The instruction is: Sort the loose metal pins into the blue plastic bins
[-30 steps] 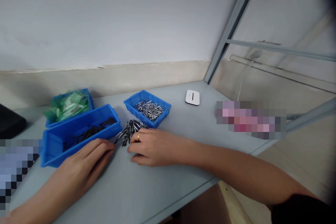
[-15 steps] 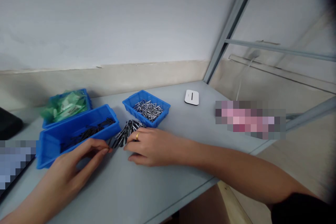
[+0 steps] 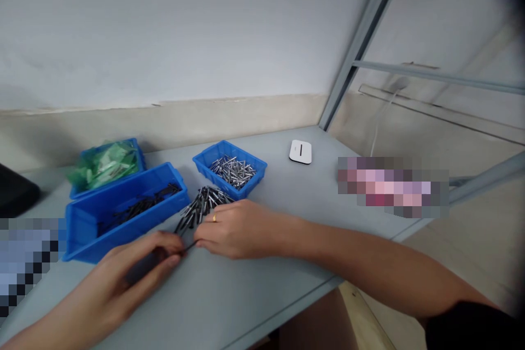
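Note:
A pile of black and silver rivets (image 3: 200,206) lies on the grey table between my hands. My left hand (image 3: 135,279) has thumb and forefinger pinched on a thin dark rivet (image 3: 189,247), whose far end reaches the fingers of my right hand. My right hand (image 3: 233,229) wears a ring and lies at the near right side of the pile, fingers curled inward; what they hold is hidden. Beside my left hand, a long blue bin (image 3: 88,240) contains black rivets (image 3: 143,205). Behind the pile, a smaller blue bin (image 3: 199,167) holds many silver rivets (image 3: 233,170).
Another blue bin (image 3: 141,158) with a green plastic bag (image 3: 109,164) stands at the back left. A white square device (image 3: 301,152) sits toward the back right. Blurred pink items (image 3: 385,181) lie at the right edge, near a metal frame (image 3: 348,65). A black object (image 3: 16,191) is far left.
My left hand has moved a little right and toward me, from the pile's left edge to just below it, the thin rivet in its pinch. My right hand has hardly moved.

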